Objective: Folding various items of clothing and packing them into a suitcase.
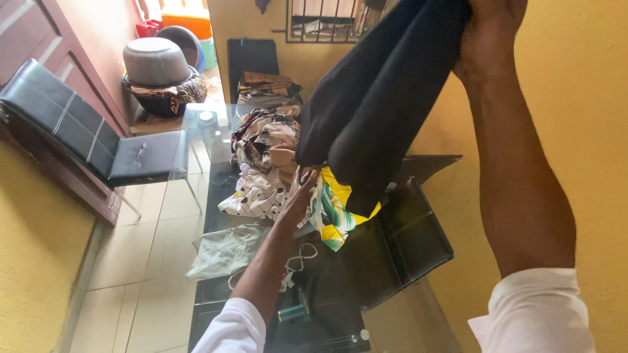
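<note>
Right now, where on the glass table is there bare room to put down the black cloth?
Bare glass lies at the far end, between the patterned clothes pile and the black chair. The middle is crowded: left hand, white dotted cloth, yellow-green cloth. The right hand holds the black cloth high.

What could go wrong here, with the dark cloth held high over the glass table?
1. The right hand holds the dark cloth by one end only; it may slip down onto the clothes pile.
2. The hanging cloth hides part of the pile, so the left hand reaches partly unseen.
3. Beads and a small spool lie near the left arm on the glass table; a sweep could knock them off.
</note>
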